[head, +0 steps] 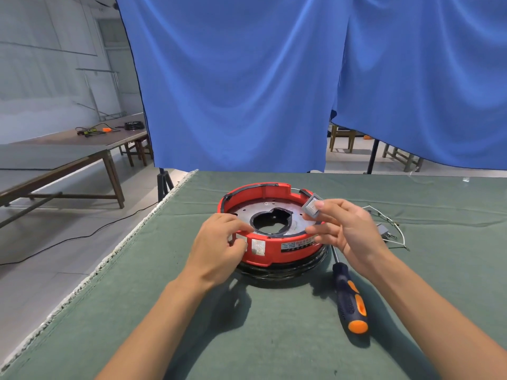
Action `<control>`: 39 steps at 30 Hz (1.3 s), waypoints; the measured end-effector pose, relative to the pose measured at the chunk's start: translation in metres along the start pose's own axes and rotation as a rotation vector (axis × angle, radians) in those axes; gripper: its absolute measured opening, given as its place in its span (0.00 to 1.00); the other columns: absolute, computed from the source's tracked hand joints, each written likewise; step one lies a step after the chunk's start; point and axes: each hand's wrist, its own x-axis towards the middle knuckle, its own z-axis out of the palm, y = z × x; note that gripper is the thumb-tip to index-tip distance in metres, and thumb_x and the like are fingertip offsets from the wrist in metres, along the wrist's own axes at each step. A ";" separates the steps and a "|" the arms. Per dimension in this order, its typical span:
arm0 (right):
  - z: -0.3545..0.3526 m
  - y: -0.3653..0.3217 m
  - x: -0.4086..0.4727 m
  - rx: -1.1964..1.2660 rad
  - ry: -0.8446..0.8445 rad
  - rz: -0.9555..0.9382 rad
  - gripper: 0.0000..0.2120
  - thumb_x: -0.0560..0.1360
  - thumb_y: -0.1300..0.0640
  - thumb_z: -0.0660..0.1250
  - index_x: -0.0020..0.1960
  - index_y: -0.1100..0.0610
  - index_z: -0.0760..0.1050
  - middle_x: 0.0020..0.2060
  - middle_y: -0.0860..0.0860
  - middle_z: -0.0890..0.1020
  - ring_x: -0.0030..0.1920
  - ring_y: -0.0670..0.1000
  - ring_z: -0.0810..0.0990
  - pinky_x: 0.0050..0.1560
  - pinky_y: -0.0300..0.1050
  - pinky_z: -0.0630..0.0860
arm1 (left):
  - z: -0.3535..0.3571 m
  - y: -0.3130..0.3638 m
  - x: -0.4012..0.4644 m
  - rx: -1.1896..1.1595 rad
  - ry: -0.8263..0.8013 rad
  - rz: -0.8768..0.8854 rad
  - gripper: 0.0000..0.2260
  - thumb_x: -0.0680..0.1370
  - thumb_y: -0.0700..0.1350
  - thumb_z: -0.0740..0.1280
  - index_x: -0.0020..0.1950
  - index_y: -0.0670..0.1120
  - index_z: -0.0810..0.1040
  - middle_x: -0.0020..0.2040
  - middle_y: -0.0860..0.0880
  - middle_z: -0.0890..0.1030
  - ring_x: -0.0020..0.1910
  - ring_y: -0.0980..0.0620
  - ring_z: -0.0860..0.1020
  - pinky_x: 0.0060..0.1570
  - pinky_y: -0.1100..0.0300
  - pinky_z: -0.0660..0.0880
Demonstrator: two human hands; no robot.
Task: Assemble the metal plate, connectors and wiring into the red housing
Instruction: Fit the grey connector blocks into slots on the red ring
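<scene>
Forearms reach over the green worktop [274,338]: left hand [219,250] pinches the rigid red housing [274,249] at its near rim, metal plate [244,212] seated inside; right hand [345,229] pinches a small, light grey connector [311,207] by its edges; thin wiring [395,229] beyond looks easily snagged.

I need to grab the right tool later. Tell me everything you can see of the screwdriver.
The screwdriver lies flat on the green table cover, just right of the red housing. Its thick handle is dark blue with orange inserts and an orange end cap, and points toward the person. The thin metal shaft runs up toward the housing, its tip hidden behind the right hand. Nothing grips it.
</scene>
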 end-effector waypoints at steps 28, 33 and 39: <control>0.023 0.005 -0.017 -0.365 0.153 -0.525 0.09 0.67 0.49 0.68 0.38 0.54 0.74 0.26 0.45 0.76 0.26 0.45 0.71 0.29 0.39 0.67 | -0.008 0.041 0.008 -0.527 0.274 -0.090 0.05 0.75 0.44 0.70 0.38 0.49 0.79 0.31 0.58 0.79 0.32 0.60 0.76 0.37 0.63 0.74; 0.022 0.004 -0.015 -0.342 0.206 -0.509 0.07 0.70 0.48 0.67 0.41 0.51 0.74 0.32 0.49 0.79 0.30 0.49 0.74 0.29 0.39 0.68 | 0.003 0.051 -0.001 0.326 0.386 0.256 0.09 0.71 0.53 0.70 0.38 0.49 0.80 0.35 0.53 0.81 0.37 0.49 0.77 0.45 0.52 0.66; 0.016 0.017 -0.008 -0.402 0.179 -0.403 0.05 0.76 0.54 0.67 0.44 0.54 0.74 0.35 0.52 0.80 0.26 0.50 0.77 0.28 0.43 0.69 | 0.029 0.063 0.001 0.417 0.226 0.073 0.09 0.72 0.50 0.73 0.41 0.45 0.81 0.36 0.47 0.82 0.40 0.45 0.79 0.39 0.54 0.74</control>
